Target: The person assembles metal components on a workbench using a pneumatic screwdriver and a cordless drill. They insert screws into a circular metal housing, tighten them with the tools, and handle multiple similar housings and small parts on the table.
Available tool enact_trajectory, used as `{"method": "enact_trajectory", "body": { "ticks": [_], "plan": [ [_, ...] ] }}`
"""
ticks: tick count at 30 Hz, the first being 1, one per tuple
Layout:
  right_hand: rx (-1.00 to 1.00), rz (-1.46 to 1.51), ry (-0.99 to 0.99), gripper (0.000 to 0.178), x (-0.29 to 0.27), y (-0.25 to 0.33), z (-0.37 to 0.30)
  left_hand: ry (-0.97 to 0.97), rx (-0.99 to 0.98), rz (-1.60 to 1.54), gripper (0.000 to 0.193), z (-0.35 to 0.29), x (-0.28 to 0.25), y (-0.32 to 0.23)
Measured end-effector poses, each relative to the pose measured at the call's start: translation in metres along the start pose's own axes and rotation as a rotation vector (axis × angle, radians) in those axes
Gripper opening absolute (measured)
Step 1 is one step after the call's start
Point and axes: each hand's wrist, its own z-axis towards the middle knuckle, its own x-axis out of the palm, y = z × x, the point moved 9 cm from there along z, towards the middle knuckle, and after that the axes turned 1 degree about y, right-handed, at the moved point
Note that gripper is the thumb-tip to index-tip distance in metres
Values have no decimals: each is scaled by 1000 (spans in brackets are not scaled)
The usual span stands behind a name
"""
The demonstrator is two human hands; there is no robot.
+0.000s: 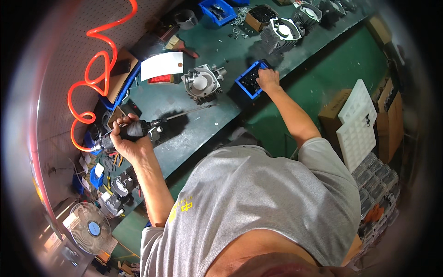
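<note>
Seemingly half-built, the metal housing stood uncovered while left fingers clamped the driver and right fingers, hold unclear, dipped into a bin.

Left hand grips air screwdriver; right hand dips into blue bin

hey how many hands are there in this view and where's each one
2. The left hand grips a black power screwdriver; the right hand is at a small blue bin near the bench edge. No other hands show.
</note>
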Motion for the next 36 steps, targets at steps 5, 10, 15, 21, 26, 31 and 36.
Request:
{"method": "enact_trajectory", "body": {
  "ticks": [5, 10, 15, 21, 26, 31, 36],
  "plan": [
    [26, -17, 114, 14, 42, -9, 13, -21, 47, 4, 13, -9, 8, -4],
    [49, 212, -24, 14, 15, -14, 5, 1, 94, 12, 12, -7, 5, -14],
    [222, 1117, -28, 22, -5, -12, -16, -16, 114, 5, 10, -4, 5, -15],
    [336, 1557, -13, 24, -37, 21, -44, -28, 80, -51, 9, -4, 8, -9],
    [340, 1856, 20, 20, -56, 36, -53, -12, 73, -27, 11, -6, 14, -6],
    [120, 2061, 186, 17, -100, 94, -68, -19, 76, -45, 12, -4, 14, -8],
    [-62, 2197, 416, 13, -120, 149, -87, -31, 78, -82, 11, -4, 13, -10]
  ]
}}
